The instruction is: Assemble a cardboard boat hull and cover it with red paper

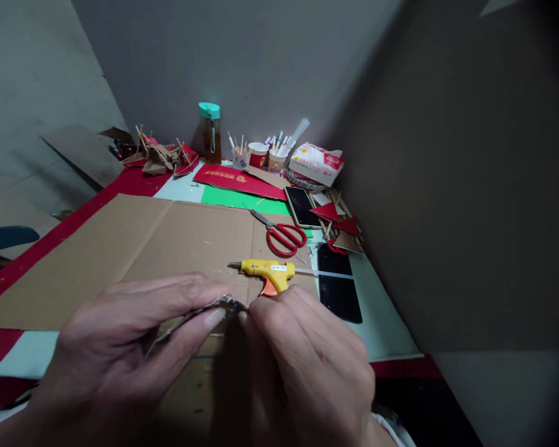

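Between my two hands is a small piece of cardboard, bent and seen nearly edge-on. My left hand is closed on it, thumb below and fingers above. The fingertips of my right hand pinch its right end; most of that end is hidden by the fingers. Just beyond my right hand lies a yellow hot glue gun with an orange trigger, its nozzle to the left and a clear glue stick out of its back. Scissors with red handles lie behind it on a large cardboard sheet.
Two phones, one dark and one with a pale edge, lie on the right. Along the wall stand a bottle, cups of sticks and pens and a white-red box. Red and cardboard crafts sit back left.
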The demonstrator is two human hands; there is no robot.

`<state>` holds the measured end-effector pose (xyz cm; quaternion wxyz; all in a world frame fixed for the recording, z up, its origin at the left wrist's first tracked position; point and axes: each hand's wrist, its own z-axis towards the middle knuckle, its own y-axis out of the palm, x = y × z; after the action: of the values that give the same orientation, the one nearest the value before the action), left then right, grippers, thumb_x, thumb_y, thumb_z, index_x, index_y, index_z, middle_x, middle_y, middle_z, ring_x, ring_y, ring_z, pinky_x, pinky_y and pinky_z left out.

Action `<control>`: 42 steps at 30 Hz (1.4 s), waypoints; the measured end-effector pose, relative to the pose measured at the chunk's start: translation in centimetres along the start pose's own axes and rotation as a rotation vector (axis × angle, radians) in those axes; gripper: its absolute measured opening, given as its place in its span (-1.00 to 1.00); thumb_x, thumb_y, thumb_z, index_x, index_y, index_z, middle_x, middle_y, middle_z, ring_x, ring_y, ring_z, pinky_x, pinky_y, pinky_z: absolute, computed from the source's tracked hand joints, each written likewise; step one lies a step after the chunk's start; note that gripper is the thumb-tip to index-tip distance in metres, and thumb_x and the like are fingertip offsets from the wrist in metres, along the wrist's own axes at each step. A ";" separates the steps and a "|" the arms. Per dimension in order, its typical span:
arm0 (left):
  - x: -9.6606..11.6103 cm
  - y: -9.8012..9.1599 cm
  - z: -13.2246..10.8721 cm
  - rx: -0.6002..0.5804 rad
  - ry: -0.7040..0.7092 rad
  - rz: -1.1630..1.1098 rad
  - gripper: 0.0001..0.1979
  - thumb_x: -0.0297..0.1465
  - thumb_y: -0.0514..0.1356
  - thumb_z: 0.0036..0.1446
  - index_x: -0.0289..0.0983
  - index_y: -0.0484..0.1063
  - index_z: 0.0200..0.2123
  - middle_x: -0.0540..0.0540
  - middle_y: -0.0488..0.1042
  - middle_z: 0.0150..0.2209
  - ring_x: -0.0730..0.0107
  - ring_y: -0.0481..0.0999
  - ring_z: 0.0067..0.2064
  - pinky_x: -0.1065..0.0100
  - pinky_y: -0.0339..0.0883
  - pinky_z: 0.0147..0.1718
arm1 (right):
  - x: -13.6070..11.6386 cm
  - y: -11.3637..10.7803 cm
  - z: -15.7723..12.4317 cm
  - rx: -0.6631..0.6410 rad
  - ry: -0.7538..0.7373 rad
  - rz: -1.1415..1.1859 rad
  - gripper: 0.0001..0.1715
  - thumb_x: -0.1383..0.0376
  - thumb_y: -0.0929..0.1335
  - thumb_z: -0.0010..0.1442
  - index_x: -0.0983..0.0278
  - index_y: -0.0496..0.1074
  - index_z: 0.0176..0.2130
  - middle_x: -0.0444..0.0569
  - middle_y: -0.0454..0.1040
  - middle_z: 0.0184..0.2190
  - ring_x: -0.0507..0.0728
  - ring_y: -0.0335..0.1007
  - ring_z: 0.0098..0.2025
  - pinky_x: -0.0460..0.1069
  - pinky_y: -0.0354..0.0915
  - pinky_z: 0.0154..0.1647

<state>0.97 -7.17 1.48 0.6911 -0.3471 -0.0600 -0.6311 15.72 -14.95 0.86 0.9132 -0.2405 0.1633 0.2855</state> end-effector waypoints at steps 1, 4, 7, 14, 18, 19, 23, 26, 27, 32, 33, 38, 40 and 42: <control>0.0 0.1 0.2 0.002 0.011 -0.001 -0.89 -0.30 0.34 0.17 -0.03 0.71 -0.29 0.23 0.72 -0.37 0.53 0.70 -0.46 0.75 0.50 -0.19 | -0.1 0.1 -0.1 0.005 -0.001 -0.006 -0.74 0.56 0.27 0.24 0.30 0.33 -0.43 -0.14 0.10 -0.54 0.02 -0.04 -0.48 0.03 -0.09 -0.45; -0.1 0.2 0.6 -0.008 0.030 0.000 -0.89 -0.32 0.33 0.19 -0.06 0.70 -0.31 0.21 0.71 -0.39 0.49 0.69 -0.50 0.70 0.54 -0.27 | -0.4 0.3 -0.3 -0.001 -0.003 -0.032 -0.72 0.59 0.27 0.19 0.29 0.31 -0.45 -0.15 0.08 -0.55 0.02 -0.07 -0.48 0.05 -0.14 -0.44; -0.2 0.0 0.9 -0.059 0.037 -0.066 -0.87 -0.32 0.30 0.23 -0.11 0.69 -0.31 0.17 0.71 -0.40 0.44 0.68 -0.52 0.65 0.58 -0.38 | -0.5 0.2 -0.5 -0.018 0.020 -0.024 -0.71 0.60 0.26 0.20 0.29 0.31 -0.46 -0.14 0.10 -0.56 0.02 -0.05 -0.48 0.04 -0.12 -0.44; 0.3 0.1 1.1 -0.039 0.042 -0.048 -0.84 -0.29 0.30 0.23 -0.11 0.70 -0.35 0.16 0.71 -0.43 0.44 0.68 -0.55 0.66 0.57 -0.38 | 0.0 -0.5 -0.3 -0.071 0.009 -0.009 -0.77 0.57 0.27 0.23 0.32 0.39 -0.38 -0.10 0.23 -0.53 0.04 0.05 -0.47 0.03 -0.01 -0.44; 0.4 0.4 1.1 -0.020 0.037 0.017 -0.82 -0.29 0.27 0.22 -0.09 0.70 -0.36 0.15 0.70 -0.45 0.40 0.66 -0.57 0.62 0.58 -0.42 | -0.1 -0.7 -0.1 -0.173 0.002 -0.019 -0.72 0.57 0.26 0.25 0.31 0.34 -0.44 -0.12 0.18 -0.53 0.03 0.03 -0.46 0.03 -0.03 -0.44; 0.4 0.5 1.1 -0.017 0.035 0.012 -0.83 -0.30 0.28 0.22 -0.08 0.70 -0.35 0.16 0.70 -0.44 0.39 0.67 -0.57 0.60 0.59 -0.41 | -0.2 -0.7 -0.1 -0.169 0.009 -0.011 -0.72 0.56 0.26 0.26 0.31 0.35 -0.43 -0.12 0.18 -0.53 0.03 0.04 -0.46 0.03 -0.02 -0.44; 0.2 0.6 1.0 -0.052 0.024 -0.048 -0.85 -0.35 0.28 0.20 -0.05 0.69 -0.34 0.20 0.70 -0.43 0.42 0.67 -0.54 0.62 0.59 -0.40 | -0.3 -0.7 -0.2 -0.135 0.013 -0.028 -0.69 0.56 0.25 0.25 0.29 0.29 -0.47 -0.14 0.13 -0.54 0.01 0.01 -0.48 0.03 -0.04 -0.44; 0.3 0.7 0.8 -0.063 -0.016 -0.075 -0.86 -0.36 0.28 0.20 -0.06 0.68 -0.33 0.19 0.70 -0.42 0.45 0.68 -0.52 0.67 0.56 -0.40 | -0.1 -0.8 0.0 -0.216 0.015 -0.036 -0.67 0.55 0.25 0.28 0.29 0.29 -0.47 -0.14 0.15 -0.54 0.02 0.03 -0.47 0.03 -0.01 -0.44; 0.2 0.6 0.7 -0.065 -0.034 -0.088 -0.86 -0.36 0.29 0.20 -0.05 0.68 -0.32 0.19 0.70 -0.42 0.46 0.68 -0.50 0.68 0.56 -0.39 | 0.0 -0.8 0.1 -0.208 0.020 -0.025 -0.67 0.54 0.24 0.30 0.29 0.30 -0.47 -0.14 0.15 -0.54 0.02 0.04 -0.47 0.03 -0.01 -0.44; -0.3 0.2 0.2 -0.167 -0.101 -0.110 -0.85 -0.30 0.27 0.26 -0.02 0.69 -0.21 0.18 0.72 -0.33 0.48 0.72 -0.39 0.69 0.54 -0.28 | 0.5 -1.1 0.6 -0.259 0.021 0.011 -0.73 0.53 0.24 0.32 0.35 0.40 -0.39 -0.09 0.29 -0.50 0.04 0.17 -0.44 0.01 0.14 -0.39; -0.5 0.0 0.2 -0.203 -0.101 -0.090 -0.85 -0.28 0.27 0.27 -0.03 0.68 -0.20 0.17 0.72 -0.32 0.49 0.72 -0.39 0.71 0.53 -0.29 | 0.6 -1.3 0.6 -0.284 0.024 0.024 -0.75 0.52 0.25 0.31 0.37 0.42 -0.37 -0.07 0.32 -0.48 0.04 0.21 -0.43 0.01 0.18 -0.37; -0.8 -0.7 -0.2 -0.190 -0.137 0.028 -0.87 -0.23 0.28 0.27 -0.03 0.66 -0.23 0.18 0.72 -0.33 0.52 0.70 -0.42 0.71 0.52 -0.30 | 1.1 -2.8 0.4 -0.371 0.162 0.172 -0.86 0.43 0.32 0.40 0.38 0.49 -0.21 -0.06 0.52 -0.33 0.01 0.45 -0.26 -0.09 0.35 -0.17; -0.6 -1.0 -0.4 -0.195 -0.202 0.062 -0.87 -0.21 0.29 0.26 0.00 0.67 -0.23 0.20 0.72 -0.34 0.51 0.70 -0.43 0.71 0.52 -0.36 | 1.4 -3.4 0.2 -0.374 0.263 0.219 -0.90 0.38 0.35 0.42 0.34 0.50 -0.14 -0.12 0.57 -0.25 -0.05 0.51 -0.18 -0.18 0.35 -0.08; -0.4 -0.9 -0.5 -0.135 -0.307 0.070 -0.87 -0.18 0.30 0.24 0.02 0.67 -0.26 0.20 0.71 -0.35 0.49 0.70 -0.41 0.68 0.53 -0.38 | 1.6 -4.0 0.1 -0.383 0.326 0.227 -0.91 0.37 0.36 0.42 0.30 0.50 -0.12 -0.17 0.57 -0.24 -0.09 0.52 -0.17 -0.23 0.33 -0.08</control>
<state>-0.13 -7.05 1.26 0.6705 -0.4869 -0.1099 -0.5488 19.40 -17.08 1.63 0.7750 -0.4317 0.2770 0.3693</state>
